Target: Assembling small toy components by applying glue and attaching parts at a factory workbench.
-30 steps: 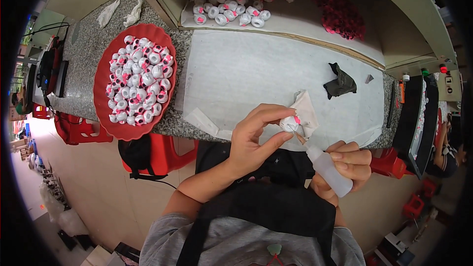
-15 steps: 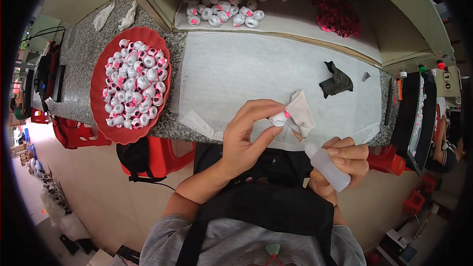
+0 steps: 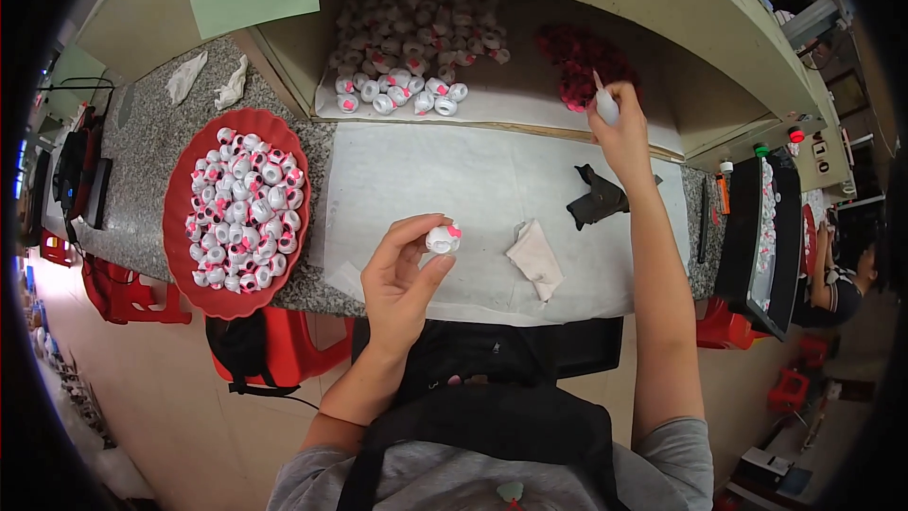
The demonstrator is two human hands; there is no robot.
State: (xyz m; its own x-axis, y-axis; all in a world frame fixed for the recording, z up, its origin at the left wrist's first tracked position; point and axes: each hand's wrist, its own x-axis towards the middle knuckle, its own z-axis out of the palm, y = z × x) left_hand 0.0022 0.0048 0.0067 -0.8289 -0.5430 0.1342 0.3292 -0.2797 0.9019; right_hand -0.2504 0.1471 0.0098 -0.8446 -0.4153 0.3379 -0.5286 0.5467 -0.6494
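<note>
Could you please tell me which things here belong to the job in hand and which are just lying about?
Apparently in use:
white and pink piece, in the left hand
squeeze bottle, in the right hand
dark pink pile nearby
red tray of similar pieces

Apparently lying about:
black cloth
two crumpled white scraps

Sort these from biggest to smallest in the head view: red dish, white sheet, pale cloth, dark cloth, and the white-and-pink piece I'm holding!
1. White sheet
2. Red dish
3. Pale cloth and dark cloth: too alike to rank; the right arm seems to cover some of the dark one
4. White-and-pink piece
</note>
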